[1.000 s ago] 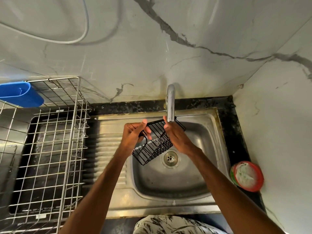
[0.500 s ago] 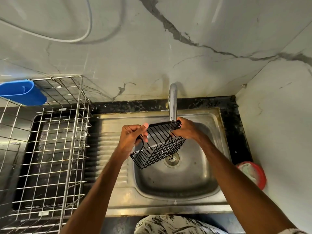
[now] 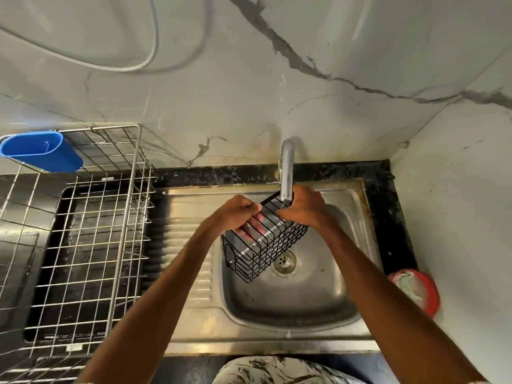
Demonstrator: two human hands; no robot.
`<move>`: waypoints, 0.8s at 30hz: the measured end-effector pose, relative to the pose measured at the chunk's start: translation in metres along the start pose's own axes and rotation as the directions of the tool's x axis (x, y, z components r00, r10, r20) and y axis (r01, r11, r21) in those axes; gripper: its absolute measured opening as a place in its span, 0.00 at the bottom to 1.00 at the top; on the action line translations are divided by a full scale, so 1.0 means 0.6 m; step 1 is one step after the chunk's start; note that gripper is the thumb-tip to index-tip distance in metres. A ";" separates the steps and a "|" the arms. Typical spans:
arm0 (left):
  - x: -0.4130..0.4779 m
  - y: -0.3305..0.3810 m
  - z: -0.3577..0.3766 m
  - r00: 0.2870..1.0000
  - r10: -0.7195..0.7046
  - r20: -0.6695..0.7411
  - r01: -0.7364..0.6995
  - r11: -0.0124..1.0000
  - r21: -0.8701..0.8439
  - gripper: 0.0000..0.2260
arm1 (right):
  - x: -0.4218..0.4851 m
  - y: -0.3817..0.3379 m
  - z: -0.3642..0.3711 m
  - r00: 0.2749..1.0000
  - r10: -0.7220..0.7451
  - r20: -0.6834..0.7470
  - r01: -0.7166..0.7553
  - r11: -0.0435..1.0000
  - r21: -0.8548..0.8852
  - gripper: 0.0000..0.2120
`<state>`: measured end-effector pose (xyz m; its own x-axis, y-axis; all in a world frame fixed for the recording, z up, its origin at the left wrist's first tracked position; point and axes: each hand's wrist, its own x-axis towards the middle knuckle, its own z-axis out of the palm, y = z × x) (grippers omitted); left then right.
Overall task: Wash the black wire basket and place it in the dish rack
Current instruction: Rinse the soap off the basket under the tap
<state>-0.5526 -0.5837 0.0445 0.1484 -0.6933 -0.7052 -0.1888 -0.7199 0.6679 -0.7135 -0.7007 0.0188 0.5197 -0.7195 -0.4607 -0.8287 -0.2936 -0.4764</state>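
Observation:
The black wire basket (image 3: pixel 263 245) hangs tilted over the steel sink bowl (image 3: pixel 299 295), its upper end under the chrome tap (image 3: pixel 286 173). My left hand (image 3: pixel 235 214) grips the basket's left upper rim, with fingers curled through the wires. My right hand (image 3: pixel 304 206) holds the far upper end just below the spout. The metal wire dish rack (image 3: pixel 83 245) stands on the counter to the left of the sink.
A blue plastic cup holder (image 3: pixel 41 155) hangs on the rack's back left corner. A red-rimmed round tub (image 3: pixel 415 291) sits on the black counter at the right. The ribbed drainboard (image 3: pixel 182 231) lies between rack and bowl. Walls close in behind and right.
The basket has tipped so its lower end points down toward the drain. Both hands shifted up closer to the spout, and my right hand moved from the side onto the basket's top end.

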 end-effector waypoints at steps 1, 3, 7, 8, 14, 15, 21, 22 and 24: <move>-0.001 -0.003 0.002 1.000 0.014 -0.011 -0.014 0.999 -0.053 0.18 | 0.002 0.003 -0.004 1.000 -0.010 0.020 0.009 0.998 0.055 0.44; -0.003 -0.014 0.004 0.998 0.040 -0.039 -0.044 0.994 -0.101 0.19 | 0.003 0.019 -0.014 0.995 -0.044 0.091 0.030 0.988 0.154 0.47; -0.004 -0.038 0.004 0.995 0.025 -0.101 -0.036 0.993 -0.112 0.18 | -0.047 0.023 -0.018 0.978 -0.183 0.101 0.154 0.958 0.241 0.28; -0.004 -0.042 0.003 0.994 0.021 -0.111 -0.035 0.992 -0.124 0.18 | -0.067 0.017 -0.002 0.968 -0.237 0.084 0.213 0.951 0.225 0.28; -0.009 -0.051 -0.001 0.984 0.102 -0.146 -0.121 0.984 -0.128 0.16 | -0.109 -0.019 0.098 0.864 -0.477 0.161 0.503 0.828 -0.248 0.36; -0.011 -0.052 -0.003 0.983 0.096 -0.155 -0.117 0.983 -0.138 0.16 | -0.093 -0.015 0.095 0.870 -0.472 0.141 0.492 0.820 -0.294 0.36; -0.018 -0.051 -0.006 0.984 0.066 -0.165 -0.088 0.988 -0.126 0.16 | -0.009 0.025 0.056 0.900 -0.424 0.104 0.436 0.881 -0.181 0.28; -0.018 -0.052 -0.004 0.986 0.061 -0.156 -0.082 0.988 -0.129 0.16 | 0.000 0.030 0.053 0.923 -0.374 0.091 0.384 0.914 -0.132 0.28; -0.018 -0.054 0.003 0.988 0.053 -0.146 -0.072 0.989 -0.130 0.16 | 0.009 0.035 0.052 0.963 -0.260 0.074 0.267 0.956 -0.121 0.29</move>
<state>-0.5498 -0.5529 0.0298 0.2783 -0.7280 -0.6265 -0.0716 -0.6662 0.7423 -0.7216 -0.6909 -0.0168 0.7308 -0.5703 -0.3750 -0.6787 -0.5490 -0.4877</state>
